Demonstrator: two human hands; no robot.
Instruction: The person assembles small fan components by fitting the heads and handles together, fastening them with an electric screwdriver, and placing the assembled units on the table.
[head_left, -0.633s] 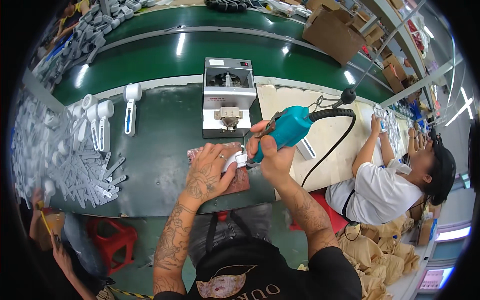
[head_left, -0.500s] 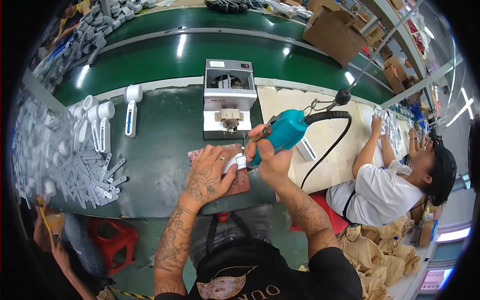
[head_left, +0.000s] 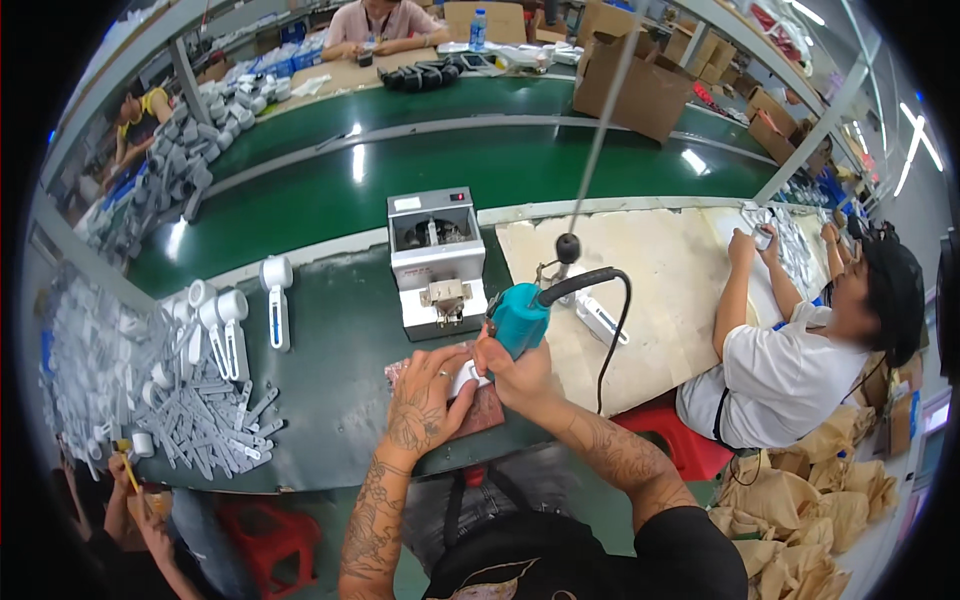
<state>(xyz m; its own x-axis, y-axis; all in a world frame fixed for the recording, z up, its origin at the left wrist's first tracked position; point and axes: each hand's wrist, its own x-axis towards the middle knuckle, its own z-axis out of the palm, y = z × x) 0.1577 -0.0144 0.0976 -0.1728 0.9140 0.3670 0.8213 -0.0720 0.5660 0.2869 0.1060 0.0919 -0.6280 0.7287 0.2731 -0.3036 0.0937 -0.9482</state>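
Observation:
My right hand (head_left: 517,376) is wrapped round a teal electric screwdriver (head_left: 520,318), its cable rising from the top. The tool's tip is hidden behind my fingers. Beside it, my left hand (head_left: 424,398) presses a small white plastic part (head_left: 466,379) down on a worn reddish pad (head_left: 482,418). Much of the part lies under my fingers. Just beyond both hands stands a grey box-shaped screw feeder (head_left: 437,262) with an open top.
Grey strips (head_left: 215,425) lie heaped on the left, with white round-headed handled devices (head_left: 277,300) behind. Another device (head_left: 603,320) rests to the right. A hanging cord (head_left: 600,150) carries the screwdriver. Beyond runs a green conveyor (head_left: 330,215). A co-worker (head_left: 775,370) sits at right.
My view has tilted upward, so the bench sits lower and a person across the conveyor shows. The screwdriver has come closer to my left hand, still in my right. The white part stays held.

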